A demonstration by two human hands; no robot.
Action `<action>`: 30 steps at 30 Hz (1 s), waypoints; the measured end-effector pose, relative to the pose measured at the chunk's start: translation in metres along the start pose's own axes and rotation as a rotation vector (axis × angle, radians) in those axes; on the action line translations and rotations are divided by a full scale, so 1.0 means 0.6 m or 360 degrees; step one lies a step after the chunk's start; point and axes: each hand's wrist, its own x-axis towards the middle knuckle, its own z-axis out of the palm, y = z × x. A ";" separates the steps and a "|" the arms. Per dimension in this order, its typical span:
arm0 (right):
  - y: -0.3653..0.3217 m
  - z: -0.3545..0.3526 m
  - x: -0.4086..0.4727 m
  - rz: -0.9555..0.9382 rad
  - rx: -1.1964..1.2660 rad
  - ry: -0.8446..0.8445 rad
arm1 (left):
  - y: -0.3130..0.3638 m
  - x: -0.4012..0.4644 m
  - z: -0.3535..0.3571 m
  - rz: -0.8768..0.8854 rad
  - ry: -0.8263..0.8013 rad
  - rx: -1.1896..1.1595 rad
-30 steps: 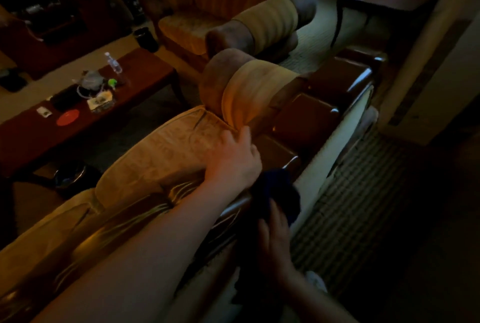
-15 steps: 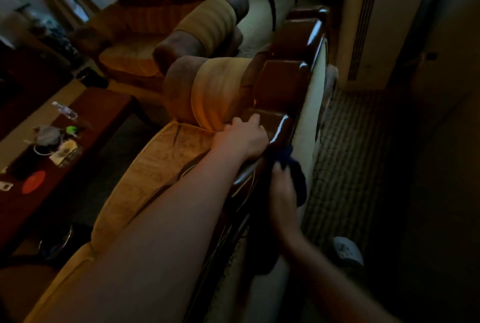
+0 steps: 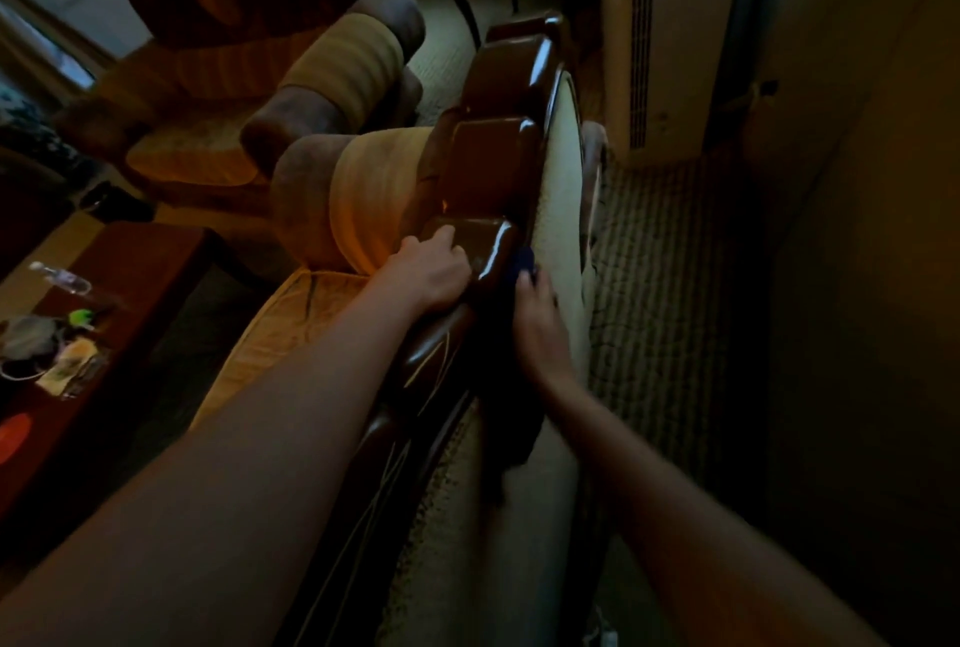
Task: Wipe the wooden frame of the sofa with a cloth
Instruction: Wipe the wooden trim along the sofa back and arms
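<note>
Resting on the sofa's wooden frame [image 3: 488,168], the left hand [image 3: 434,272] lies palm down on the glossy top rail, fingers loosely bent with the tips reaching the near stepped block of the rail; it holds nothing. Right hand [image 3: 537,329] is just behind the frame on the sofa's back side, pressing a dark cloth [image 3: 506,386] against the rear edge of the rail. Fingers look fairly straight over the cloth, but the light is dim, so I cannot tell whether the thumb curls under it. A blue edge of the cloth shows past the fingertips, touching the frame; the rest hangs down along the pale back panel [image 3: 558,189] below the rail. In front of the frame: yellow seat cushion [image 3: 280,334] and a padded armrest [image 3: 358,199] butting against the rail. Further in front of the frame, a low table [image 3: 135,272] with a plastic bottle [image 3: 60,277] and small clutter. Beyond the frame's far end, an armchair [image 3: 249,90]. Behind the frame, patterned carpet [image 3: 654,282] and a vented wall unit [image 3: 660,38].
</note>
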 end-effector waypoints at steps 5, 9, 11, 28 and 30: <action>-0.020 -0.015 0.027 -0.0027 0.0100 -0.0048 | -0.004 0.003 -0.001 -0.0025 -0.0029 -0.0009; 0.013 -0.021 -0.115 -0.0374 0.0459 -0.0383 | -0.007 0.005 -0.005 -0.0040 0.0062 -0.0095; -0.016 -0.032 -0.105 -0.0656 0.0354 -0.0594 | -0.011 0.002 -0.014 -0.0085 0.0225 -0.0411; -0.190 0.064 -0.071 -0.1425 -0.0942 -0.2013 | -0.135 -0.254 -0.080 -0.1066 -0.0113 -0.0127; -0.202 0.129 -0.039 -0.1268 -0.1352 -0.2047 | -0.148 -0.272 -0.061 -0.1135 -0.0040 -0.0086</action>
